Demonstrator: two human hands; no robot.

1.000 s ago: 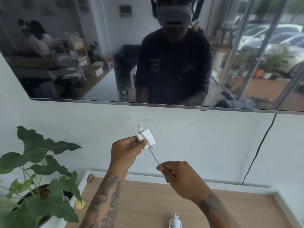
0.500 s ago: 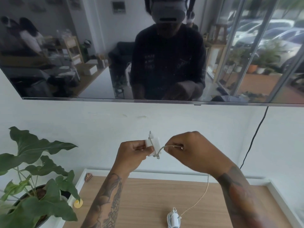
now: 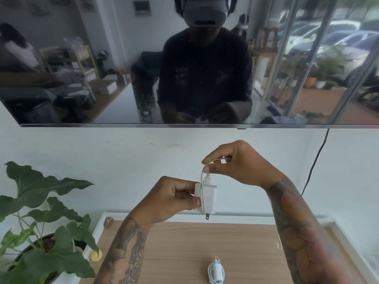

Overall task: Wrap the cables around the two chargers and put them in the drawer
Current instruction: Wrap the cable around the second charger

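Nearest the camera, on the wooden cabinet top, lies a wrapped charger, its white cable coiled around the body; by the look of it that one is done and only needs stowing. It sits on the wood below and slightly right of the second charger, which is held up in the air above the cabinet's back edge.

The left hand is closed on the left side of that second charger, thumb and fingers pinching its body, prongs pointing down. A strand of its cable runs down the charger's face and up over its top. Just above and right of the charger, the right hand pinches the cable between thumb and forefinger, the other fingers loosely curled; the plug end hangs just below the pinch, touching the charger's top.

I judge the second wrap to be at or near its last turn, the end left to tuck. No drawer is in view, so both chargers are yet to be put away.

Left of the held charger stands a potted plant; beyond it, the white wall and a dark wall-mounted screen.
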